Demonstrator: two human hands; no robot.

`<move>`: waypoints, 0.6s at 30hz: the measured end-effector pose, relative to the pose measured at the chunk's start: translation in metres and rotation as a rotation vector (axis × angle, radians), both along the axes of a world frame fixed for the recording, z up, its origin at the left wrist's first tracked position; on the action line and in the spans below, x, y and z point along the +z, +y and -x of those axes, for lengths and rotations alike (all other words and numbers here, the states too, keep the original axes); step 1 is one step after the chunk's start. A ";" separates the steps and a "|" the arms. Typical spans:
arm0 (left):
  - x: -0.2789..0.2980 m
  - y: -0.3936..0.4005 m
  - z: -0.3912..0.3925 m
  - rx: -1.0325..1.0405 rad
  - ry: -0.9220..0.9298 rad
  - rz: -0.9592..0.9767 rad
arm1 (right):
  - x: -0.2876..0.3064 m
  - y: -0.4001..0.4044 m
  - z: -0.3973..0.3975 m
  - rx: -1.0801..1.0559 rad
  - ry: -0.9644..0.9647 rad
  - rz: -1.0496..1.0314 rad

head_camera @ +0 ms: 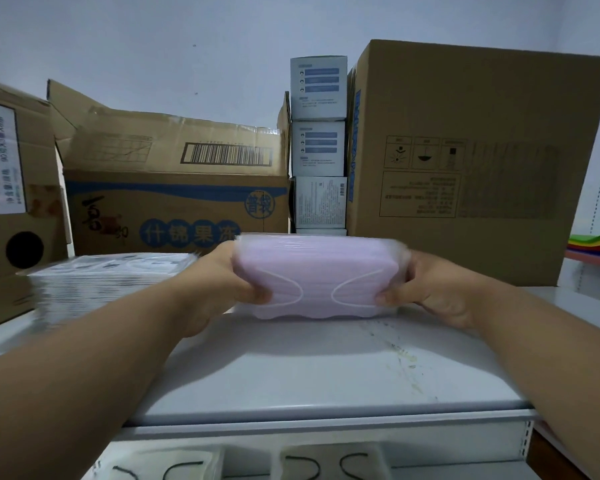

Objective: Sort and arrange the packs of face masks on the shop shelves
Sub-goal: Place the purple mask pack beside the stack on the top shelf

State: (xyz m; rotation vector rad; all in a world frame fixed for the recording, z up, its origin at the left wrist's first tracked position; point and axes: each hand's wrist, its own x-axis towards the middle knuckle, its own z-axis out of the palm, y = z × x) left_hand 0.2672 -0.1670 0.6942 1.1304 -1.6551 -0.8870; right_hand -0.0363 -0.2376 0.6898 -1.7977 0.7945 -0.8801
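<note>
In the head view, at the centre of the frame, the left hand (pixel 229 289) and right hand (pixel 426 292) each clasp one end of a pack of pink masks (pixel 319 275), held just over or resting on the top shelf (pixel 326 375); which one cannot be told. A blurred stack of clear-wrapped packs (pixel 108 282) already lies at the left. Small white boxes (pixel 319 143) stand stacked between cartons at upper centre. More mask packs (pixel 326 462) show on the lower shelf, so the sorting seems only partly done.
</note>
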 end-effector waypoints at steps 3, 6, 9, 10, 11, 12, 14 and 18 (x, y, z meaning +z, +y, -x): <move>-0.002 -0.001 -0.002 0.045 -0.003 -0.077 | 0.001 0.003 0.002 0.087 0.019 -0.022; -0.006 -0.002 -0.002 0.116 0.040 -0.167 | 0.001 0.004 0.001 -0.022 -0.004 -0.050; -0.003 -0.003 0.001 0.157 0.120 -0.114 | 0.001 0.003 -0.004 -0.142 -0.033 -0.055; -0.002 -0.004 0.002 0.176 0.148 -0.101 | 0.003 0.004 -0.007 -0.189 -0.064 -0.063; 0.000 -0.005 0.003 0.195 0.177 -0.098 | 0.006 0.004 -0.009 -0.238 -0.111 -0.084; 0.001 -0.007 0.003 0.234 0.199 -0.108 | 0.008 0.003 -0.012 -0.281 -0.159 -0.113; 0.002 -0.010 0.006 0.307 0.208 -0.152 | 0.012 0.003 -0.017 -0.358 -0.161 -0.161; 0.000 -0.014 0.016 0.387 0.126 -0.259 | 0.012 0.002 -0.026 -0.455 0.092 -0.233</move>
